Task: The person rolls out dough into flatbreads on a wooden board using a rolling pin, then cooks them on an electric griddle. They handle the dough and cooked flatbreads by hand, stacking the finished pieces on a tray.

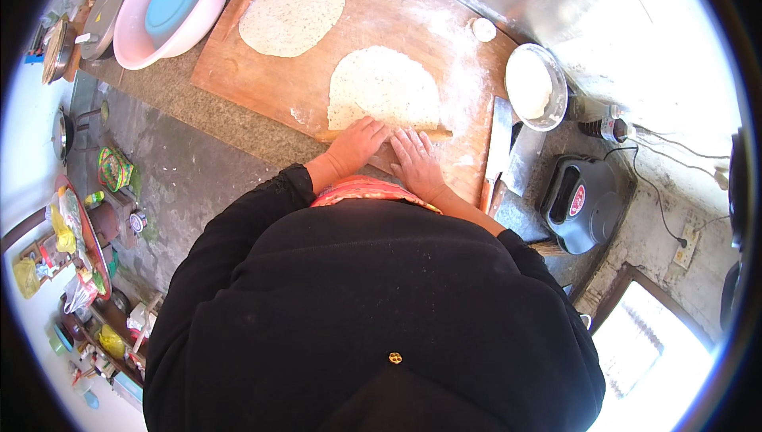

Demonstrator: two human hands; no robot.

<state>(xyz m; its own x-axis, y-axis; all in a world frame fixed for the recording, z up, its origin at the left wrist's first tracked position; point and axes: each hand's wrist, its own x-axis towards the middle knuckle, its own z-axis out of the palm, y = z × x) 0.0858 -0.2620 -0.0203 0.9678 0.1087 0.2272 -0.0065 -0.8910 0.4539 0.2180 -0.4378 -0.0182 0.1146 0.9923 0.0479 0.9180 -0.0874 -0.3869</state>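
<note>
My left hand (356, 145) lies over the middle of a thin wooden rolling pin (442, 134), its fingers pointing away from me. Beside it, my floury right hand (415, 155) also bears on the pin with fingers stretched forward. The pin lies across the near edge of a flat, speckled sheet of dough (386, 86), rounded at its far side. A second rolled-out dough round (292, 13) lies farther off to the left. Both sheets rest on a wooden board (262, 89) dusted with flour, mostly towards its right side.
Right of the board are a cleaver (499, 140), a metal bowl of flour (530, 83) and a black electric appliance (580, 202). A small white round item (483, 30) sits by the board's far edge. Left stands a pink basin (211, 15) with something blue inside.
</note>
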